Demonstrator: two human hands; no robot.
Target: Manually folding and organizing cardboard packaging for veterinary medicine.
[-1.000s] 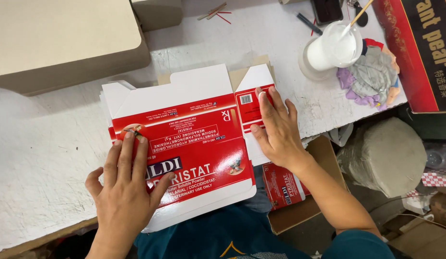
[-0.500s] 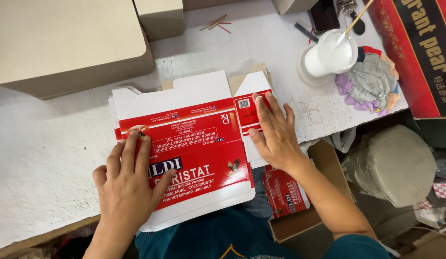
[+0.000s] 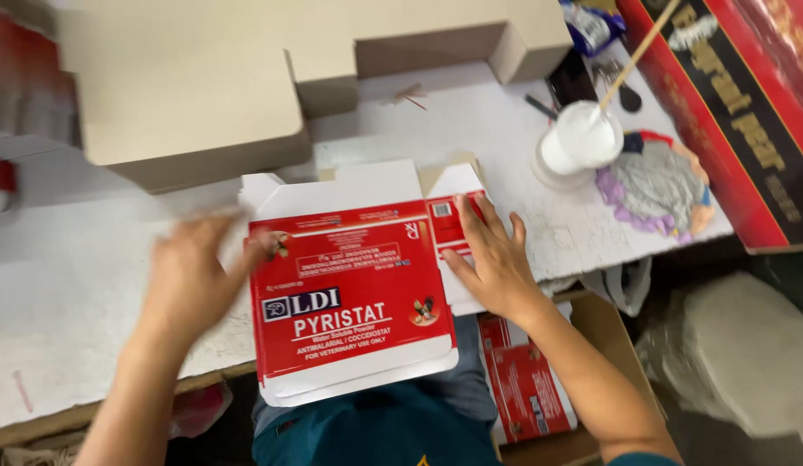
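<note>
My right hand (image 3: 492, 259) lies flat, fingers spread, on the right edge of the flattened red carton (image 3: 350, 293) at the frame's centre. My left hand (image 3: 194, 280), blurred, touches its left edge; I cannot tell its grip. The carton overhangs the white tabletop (image 3: 73, 293).

Flat red-and-white carton blanks (image 3: 350, 293), stacked

A flat red-and-white carton (image 3: 350, 293) lies on the table edge; a red-and-black box (image 3: 730, 112) stands far right.
</note>
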